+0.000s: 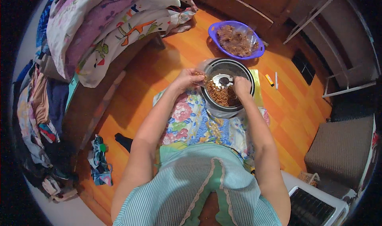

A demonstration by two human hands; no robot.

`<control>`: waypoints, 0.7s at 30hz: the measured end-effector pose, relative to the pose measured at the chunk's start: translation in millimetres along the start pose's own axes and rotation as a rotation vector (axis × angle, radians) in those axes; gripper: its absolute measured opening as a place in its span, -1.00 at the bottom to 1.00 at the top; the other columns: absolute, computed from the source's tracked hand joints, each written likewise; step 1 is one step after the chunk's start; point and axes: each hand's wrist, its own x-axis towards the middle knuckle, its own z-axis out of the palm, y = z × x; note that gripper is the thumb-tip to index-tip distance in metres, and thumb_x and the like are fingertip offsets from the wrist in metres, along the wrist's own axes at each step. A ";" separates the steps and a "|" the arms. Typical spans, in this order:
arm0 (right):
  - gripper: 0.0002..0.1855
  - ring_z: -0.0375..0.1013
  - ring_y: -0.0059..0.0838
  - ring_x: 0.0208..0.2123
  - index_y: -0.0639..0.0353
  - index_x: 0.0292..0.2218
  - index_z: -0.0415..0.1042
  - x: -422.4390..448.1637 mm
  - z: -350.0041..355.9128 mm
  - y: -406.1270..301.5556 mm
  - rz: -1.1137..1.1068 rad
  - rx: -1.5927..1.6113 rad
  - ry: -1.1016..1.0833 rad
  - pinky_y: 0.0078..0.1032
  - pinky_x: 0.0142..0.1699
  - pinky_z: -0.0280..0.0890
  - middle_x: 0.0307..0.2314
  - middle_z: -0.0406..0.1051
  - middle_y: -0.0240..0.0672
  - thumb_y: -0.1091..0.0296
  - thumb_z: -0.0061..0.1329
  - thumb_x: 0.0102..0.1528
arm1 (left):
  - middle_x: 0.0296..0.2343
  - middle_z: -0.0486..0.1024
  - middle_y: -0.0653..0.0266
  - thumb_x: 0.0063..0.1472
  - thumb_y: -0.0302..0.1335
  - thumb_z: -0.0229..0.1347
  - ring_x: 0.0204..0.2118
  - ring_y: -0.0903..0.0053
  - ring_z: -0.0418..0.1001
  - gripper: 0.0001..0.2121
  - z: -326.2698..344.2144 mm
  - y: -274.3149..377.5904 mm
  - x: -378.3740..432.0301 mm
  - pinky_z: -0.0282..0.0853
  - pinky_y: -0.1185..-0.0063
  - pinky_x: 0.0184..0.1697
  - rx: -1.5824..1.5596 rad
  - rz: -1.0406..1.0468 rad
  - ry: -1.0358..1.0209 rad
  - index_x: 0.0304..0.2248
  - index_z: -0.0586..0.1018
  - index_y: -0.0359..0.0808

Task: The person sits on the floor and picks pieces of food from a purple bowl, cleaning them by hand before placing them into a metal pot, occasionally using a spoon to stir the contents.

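Note:
A round metal pot (253,85) with a dark rim sits before me on floral cloth. Light brown bean-like or nut-like pieces (219,95) lie in its lower part, and the shiny bottom shows above them. Inside the pot, my right hand (242,87) grips a dark spoon (224,81); its handle is mostly hidden by the fingers. At the pot's left rim, my left hand (191,79) pinches a small clump of similar brown pieces (199,74), perhaps in clear plastic; the wrapping is too small to tell.
Beyond the pot, a purple plastic basin (213,32) holds a brown crumbly mass. A yellow item (269,80) and a white stick (276,80) lie to the right. Bedding (131,32) hangs at the left; a white-framed appliance (316,193) stands at lower right.

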 end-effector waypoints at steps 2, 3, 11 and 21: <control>-0.88 0.44 -0.14 -0.46 0.17 -0.57 0.45 0.8 7.0 -3.1 -0.015 0.034 -0.061 -0.29 -0.35 0.32 -0.56 0.41 -0.06 0.45 -0.13 -0.21 | -0.44 0.48 0.32 0.02 -0.37 0.07 -0.45 0.63 0.43 -0.76 -2.2 -5.2 -2.7 0.36 0.67 -0.47 0.017 -0.001 0.003 -0.31 0.47 -0.29; -0.88 0.44 -0.14 -0.46 0.17 -0.57 0.45 0.1 11.3 -6.8 -0.019 0.037 -0.063 -0.29 -0.35 0.32 -0.56 0.41 -0.06 0.45 -0.13 -0.21 | -0.44 0.48 0.34 0.05 -0.35 0.05 -0.44 0.64 0.43 -0.76 -2.7 -7.1 -3.6 0.36 0.69 -0.47 -0.031 -0.011 0.006 -0.29 0.46 -0.28; -0.83 0.42 -0.16 -0.38 0.08 -0.44 0.49 -4.1 19.4 -11.5 0.149 0.286 -0.191 -0.33 -0.24 0.30 -0.49 0.42 -0.10 0.32 0.01 -0.18 | -0.36 0.46 0.32 0.12 -0.25 -0.04 -0.37 0.63 0.43 -0.69 -12.6 -10.5 -7.9 0.38 0.68 -0.42 -0.340 -0.123 -0.130 -0.22 0.43 -0.28; -0.76 0.43 -0.27 -0.47 0.11 -0.42 0.49 -10.6 -17.2 28.0 0.133 0.613 -0.192 -0.44 -0.31 0.28 -0.52 0.43 -0.13 0.29 0.07 -0.23 | -0.41 0.48 0.31 0.01 -0.47 0.07 -0.41 0.63 0.44 -0.65 -0.6 -19.1 -3.9 0.34 0.70 -0.40 0.016 0.054 -0.075 -0.17 0.39 -0.38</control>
